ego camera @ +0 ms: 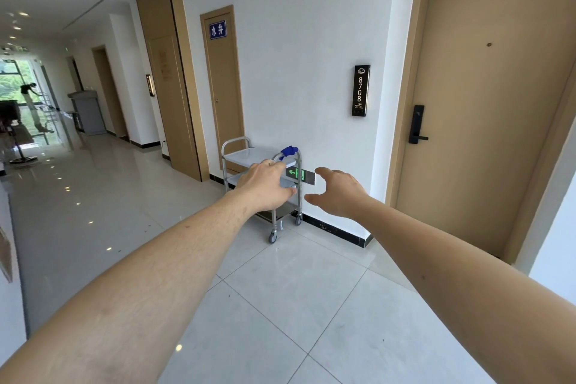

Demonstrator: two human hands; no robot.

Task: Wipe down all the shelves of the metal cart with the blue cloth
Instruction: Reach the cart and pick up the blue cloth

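Note:
A small metal cart (249,156) with three shelves stands on castors against the white wall, some way ahead of me. A blue cloth (289,151) hangs bunched over its near right handle. Both my arms stretch forward. My left hand (268,185) is in the air with relaxed fingers and overlaps the cart's middle shelf in view, holding nothing. My right hand (338,192) hovers to the right of the cart, fingers spread and empty. Neither hand touches the cart.
A glossy tiled corridor floor (299,299) lies between me and the cart. A green exit sign (296,174) sits low on the wall behind the cart. A room door (486,109) is at right, a narrow service door (224,84) behind the cart. A person stands far down the corridor.

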